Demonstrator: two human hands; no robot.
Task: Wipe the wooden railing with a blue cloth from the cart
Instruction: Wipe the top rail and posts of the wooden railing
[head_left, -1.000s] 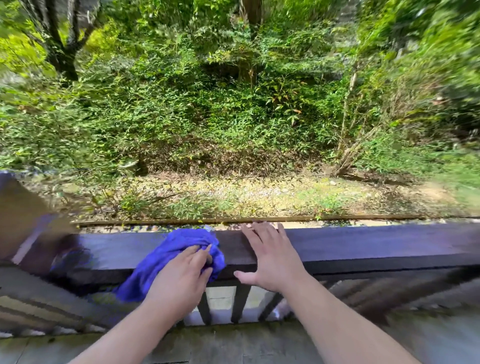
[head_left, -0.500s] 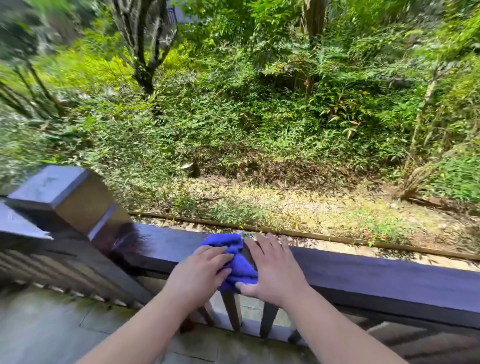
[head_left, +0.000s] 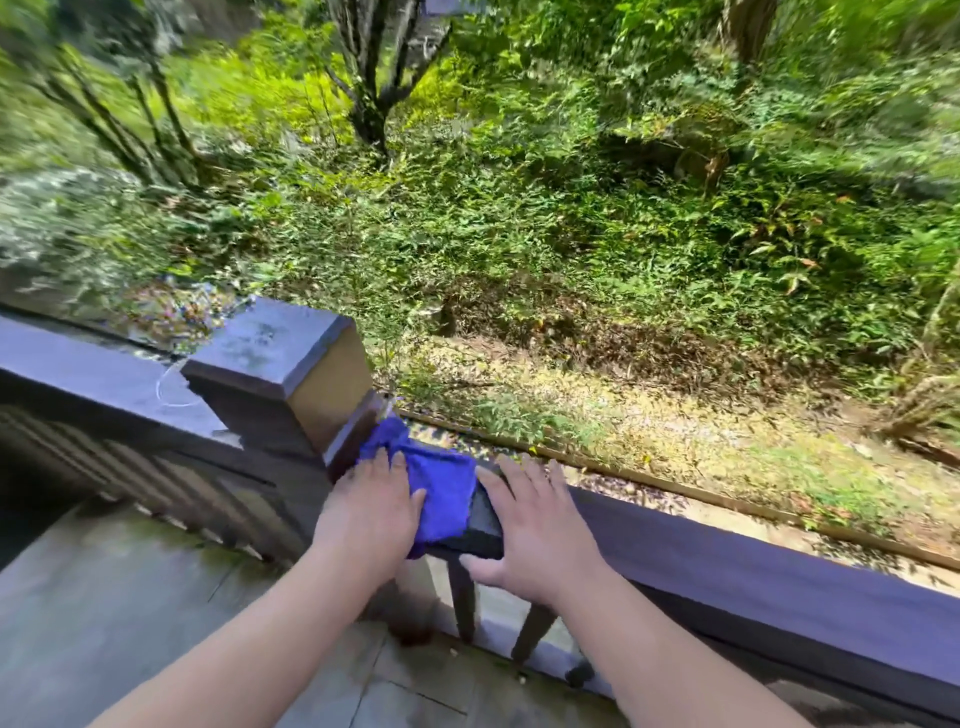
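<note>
Against the square post (head_left: 280, 364), at the near end of the railing (head_left: 727, 561): blue cloth (head_left: 441, 488), spread flat over the top rail, one bunched corner touching the post's base. Left hand (head_left: 371, 512) pressed palm-down on the cloth's post-side half, fingers loosely spread, not clenched. Right hand (head_left: 535, 519) flat and open on bare rail just beside the cloth, away from the post, gripping nothing. Soft, light, floppy fabric by the look of it; likely to bunch or slide if pushed from one edge. Best held under a flat palm at the middle, or pinched at the bunched corner. Cart not in view.
</note>
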